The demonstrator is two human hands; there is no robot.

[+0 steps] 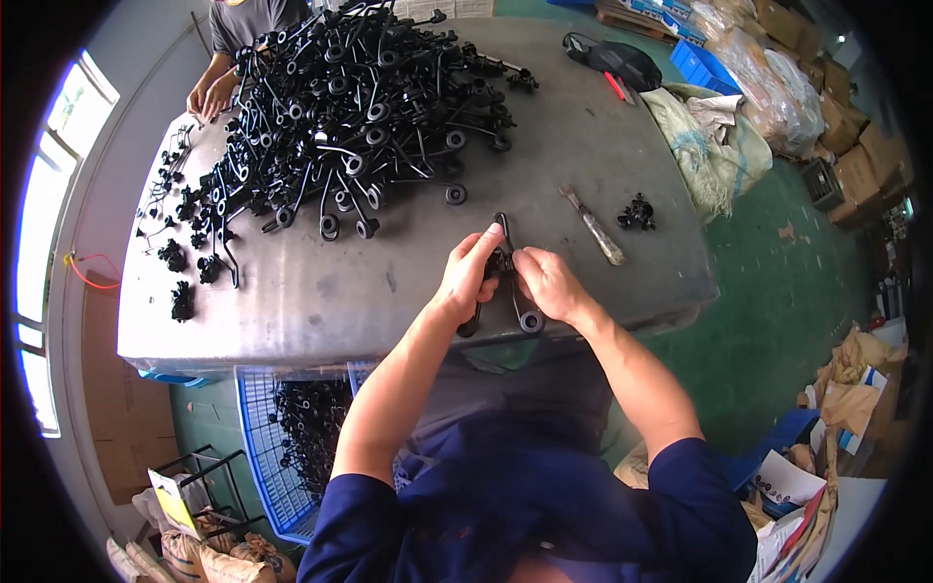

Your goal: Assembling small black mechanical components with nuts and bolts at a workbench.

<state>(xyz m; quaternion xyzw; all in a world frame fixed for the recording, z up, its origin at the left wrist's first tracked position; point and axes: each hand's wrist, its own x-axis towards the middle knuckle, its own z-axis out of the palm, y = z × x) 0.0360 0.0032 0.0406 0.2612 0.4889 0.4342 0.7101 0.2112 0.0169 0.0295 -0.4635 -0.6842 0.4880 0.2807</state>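
Close to the table's near edge, my left hand is closed around black ring-ended rods, its thumb pressed along their upper end. My right hand is closed beside it, fingertips pinching at the same bunch. One black ring-ended rod hangs below my right fingers with its grey-centred ring downward. Another dark end shows under my left hand. Small black parts between the hands are mostly covered by my fingers. Ahead lies a large heap of black ring-ended rods.
On the metal table lie a brush-like tool, black clips, clip bundles, a black bag and a red-handled tool. Another person's hands work far left. A blue basket of black parts stands below.
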